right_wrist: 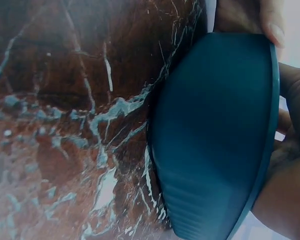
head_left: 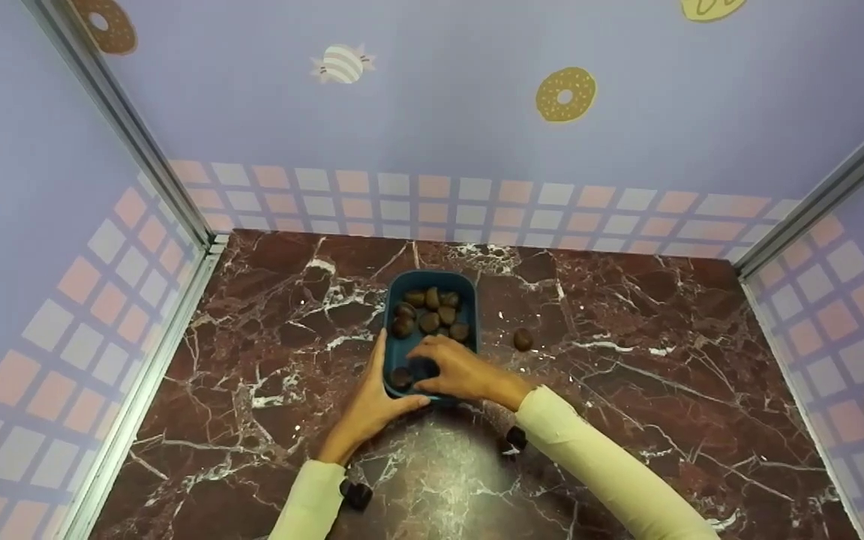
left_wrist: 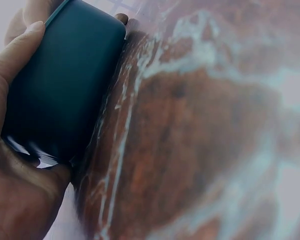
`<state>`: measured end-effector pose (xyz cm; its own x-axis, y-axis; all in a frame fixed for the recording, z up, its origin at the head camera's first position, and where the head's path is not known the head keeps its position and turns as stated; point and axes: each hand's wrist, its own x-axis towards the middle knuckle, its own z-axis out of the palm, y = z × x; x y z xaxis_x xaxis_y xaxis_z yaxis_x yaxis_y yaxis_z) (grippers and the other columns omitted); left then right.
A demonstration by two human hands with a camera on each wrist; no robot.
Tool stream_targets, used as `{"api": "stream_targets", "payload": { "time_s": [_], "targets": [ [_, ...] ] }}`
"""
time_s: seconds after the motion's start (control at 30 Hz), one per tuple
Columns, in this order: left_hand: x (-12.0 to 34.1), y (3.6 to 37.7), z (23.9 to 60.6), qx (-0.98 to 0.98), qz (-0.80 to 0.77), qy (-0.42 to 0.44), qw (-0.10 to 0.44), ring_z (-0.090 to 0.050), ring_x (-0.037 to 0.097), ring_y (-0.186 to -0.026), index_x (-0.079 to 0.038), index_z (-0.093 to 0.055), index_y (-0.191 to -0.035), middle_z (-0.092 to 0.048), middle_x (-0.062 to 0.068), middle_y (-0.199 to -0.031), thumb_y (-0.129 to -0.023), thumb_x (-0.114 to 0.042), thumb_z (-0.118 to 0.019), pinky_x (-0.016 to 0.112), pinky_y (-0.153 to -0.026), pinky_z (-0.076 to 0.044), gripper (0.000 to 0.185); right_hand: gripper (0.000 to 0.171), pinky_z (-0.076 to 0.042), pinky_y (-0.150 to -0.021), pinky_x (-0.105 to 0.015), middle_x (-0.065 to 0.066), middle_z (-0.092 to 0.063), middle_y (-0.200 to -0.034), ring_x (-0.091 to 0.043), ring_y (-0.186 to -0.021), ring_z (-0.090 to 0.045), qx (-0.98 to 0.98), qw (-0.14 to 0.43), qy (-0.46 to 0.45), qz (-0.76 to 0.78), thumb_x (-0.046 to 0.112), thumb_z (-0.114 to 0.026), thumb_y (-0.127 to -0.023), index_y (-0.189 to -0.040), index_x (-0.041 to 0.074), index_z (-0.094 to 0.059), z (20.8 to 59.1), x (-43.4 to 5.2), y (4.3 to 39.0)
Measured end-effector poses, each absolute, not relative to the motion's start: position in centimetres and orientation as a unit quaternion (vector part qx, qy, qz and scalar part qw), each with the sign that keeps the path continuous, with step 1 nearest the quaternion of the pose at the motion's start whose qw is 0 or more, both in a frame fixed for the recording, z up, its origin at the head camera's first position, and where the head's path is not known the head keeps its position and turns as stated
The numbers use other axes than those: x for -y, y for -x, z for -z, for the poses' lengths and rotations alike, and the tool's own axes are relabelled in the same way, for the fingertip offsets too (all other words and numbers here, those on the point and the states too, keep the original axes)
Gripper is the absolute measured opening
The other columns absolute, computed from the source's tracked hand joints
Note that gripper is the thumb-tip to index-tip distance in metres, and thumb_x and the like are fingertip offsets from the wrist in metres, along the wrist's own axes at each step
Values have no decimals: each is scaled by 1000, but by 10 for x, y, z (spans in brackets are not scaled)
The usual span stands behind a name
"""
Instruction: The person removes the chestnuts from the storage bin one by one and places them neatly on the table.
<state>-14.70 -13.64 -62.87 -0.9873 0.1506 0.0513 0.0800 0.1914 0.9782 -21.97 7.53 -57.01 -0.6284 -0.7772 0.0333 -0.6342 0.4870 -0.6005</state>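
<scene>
A blue-green rectangular plastic box [head_left: 394, 352] stands on the marble-patterned surface, with several brown chestnuts [head_left: 432, 322] gathered in its far half. My left hand [head_left: 376, 401] grips the box at its near left corner, thumb along the near rim and fingers along the left side. Over the near half, my right hand [head_left: 454, 367] reaches inside with bent fingers, thumb and forefinger apart around a dark patch. I cannot tell whether it holds a chestnut. One dark chestnut [head_left: 401, 377] lies just left of the right thumb. In the right wrist view, the box wall [right_wrist: 215, 125] hides the fingertips.
A single chestnut [head_left: 523, 339] lies on the surface to the right of the box. Purple patterned panels [head_left: 447, 112] enclose the back and both sides, with metal edge strips [head_left: 139, 375] along the left.
</scene>
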Motion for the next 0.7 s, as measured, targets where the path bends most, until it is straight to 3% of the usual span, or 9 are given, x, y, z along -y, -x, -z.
{"api": "stream_targets", "payload": {
  "time_s": [0.27,0.43,0.7],
  "targets": [
    [135,145,629,-780,-620,-78,28,-7,42,-169,-13,1,-179,2,21,-184,-85,-35,-99,67,-132,-14,138,40,-55,-107,-47,-17,-75,-126,-33,-119,-69,-838,125,441,294,13,-86,-96,-132,-1,-75,580,-61,225],
    [134,145,630,-783,-616,-77,33,-8,40,-169,-18,1,-179,1,16,-185,-87,-36,-97,67,-132,-16,136,32,-57,-97,-46,-16,-77,-115,-31,-108,-72,-838,124,442,297,9,-87,-93,-123,0,-78,586,-58,227],
    [138,145,630,-783,-617,-78,29,-13,40,-168,-19,2,-179,0,15,-185,-87,-36,-97,65,-131,-21,137,26,-55,-87,-41,-11,-72,-110,-26,-100,-68,-848,125,440,266,14,-87,-96,-119,5,-79,587,-52,227]
  ]
}}
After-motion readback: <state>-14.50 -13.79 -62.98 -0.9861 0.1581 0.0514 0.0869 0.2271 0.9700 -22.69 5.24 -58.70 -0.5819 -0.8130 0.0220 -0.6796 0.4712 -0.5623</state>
